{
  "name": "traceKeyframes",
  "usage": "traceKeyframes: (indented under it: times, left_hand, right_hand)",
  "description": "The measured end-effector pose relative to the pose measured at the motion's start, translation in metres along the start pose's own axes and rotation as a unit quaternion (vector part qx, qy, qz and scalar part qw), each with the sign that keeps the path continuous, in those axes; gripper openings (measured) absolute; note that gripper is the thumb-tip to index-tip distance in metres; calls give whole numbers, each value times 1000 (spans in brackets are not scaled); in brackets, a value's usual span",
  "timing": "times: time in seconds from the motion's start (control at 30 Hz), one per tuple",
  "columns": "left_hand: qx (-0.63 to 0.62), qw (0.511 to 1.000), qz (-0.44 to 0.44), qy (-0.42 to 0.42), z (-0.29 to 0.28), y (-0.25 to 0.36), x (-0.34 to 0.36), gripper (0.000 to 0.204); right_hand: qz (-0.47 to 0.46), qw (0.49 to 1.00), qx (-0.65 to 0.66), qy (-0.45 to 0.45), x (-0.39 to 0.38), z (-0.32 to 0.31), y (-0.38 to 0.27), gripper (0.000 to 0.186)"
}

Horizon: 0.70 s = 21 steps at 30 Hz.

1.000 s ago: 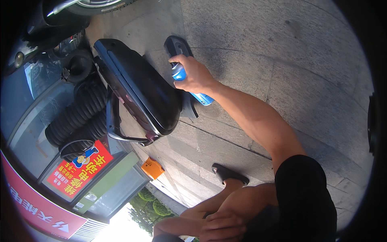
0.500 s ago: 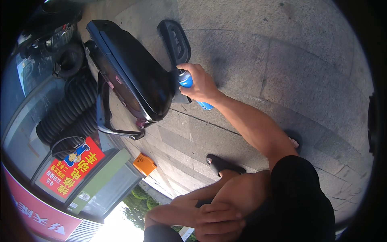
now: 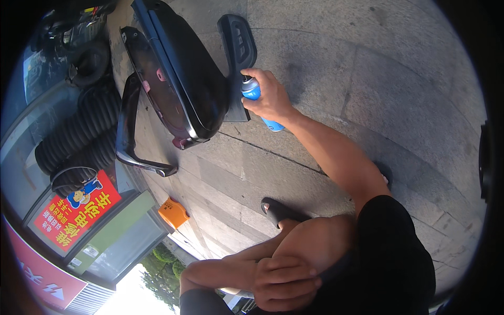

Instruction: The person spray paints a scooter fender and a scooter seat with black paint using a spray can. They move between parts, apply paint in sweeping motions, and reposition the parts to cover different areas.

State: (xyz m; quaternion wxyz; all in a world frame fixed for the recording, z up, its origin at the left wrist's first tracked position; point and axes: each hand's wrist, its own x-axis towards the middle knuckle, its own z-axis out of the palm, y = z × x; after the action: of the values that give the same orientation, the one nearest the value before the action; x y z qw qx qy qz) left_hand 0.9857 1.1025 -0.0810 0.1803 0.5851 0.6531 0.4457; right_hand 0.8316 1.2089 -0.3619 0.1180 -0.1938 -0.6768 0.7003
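Note:
My right hand (image 3: pixel 270 97) grips a blue spray can (image 3: pixel 257 97) with a grey nozzle, held near a flat black plastic panel (image 3: pixel 239 52) lying on the stone pavement. A large glossy black scooter body cover (image 3: pixel 178 73) stands on edge just left of the can. My left hand (image 3: pixel 283 281) rests on my bent knee at the bottom of the view, fingers spread, holding nothing. I am squatting, with a black sandal (image 3: pixel 278 210) under me.
A curved black trim piece (image 3: pixel 131 136) lies left of the cover. Stacked tyres (image 3: pixel 79 136) stand by a shop front with a red and yellow sign (image 3: pixel 73 210). An orange box (image 3: pixel 173 212) sits on the pavement (image 3: pixel 394 79) of grey stone slabs.
The view has shifted so the black parts sit higher and nearer. My right hand with the can has stayed beside the flat panel. My left hand remains on my knee.

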Motion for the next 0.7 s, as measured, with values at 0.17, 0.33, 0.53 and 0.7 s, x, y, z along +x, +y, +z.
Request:
traceKeyframes:
  times: [0.17, 0.33, 0.53, 0.7]
  left_hand:
    - [15, 1000, 12, 21, 6, 8, -5, 11]
    - [9, 1000, 6, -3, 3, 16, -7, 10]
    - [40, 993, -19, 105, 24, 23, -9, 14]
    - [58, 988, -16, 144, 31, 26, -12, 14]
  right_hand:
    - [48, 998, -14, -28, -12, 4, -1, 69]
    - [61, 994, -25, -84, -49, 17, 3, 69]
    - [54, 998, 23, -19, -20, 26, 11, 70]
    - [30, 998, -29, -55, -45, 30, 16, 68]
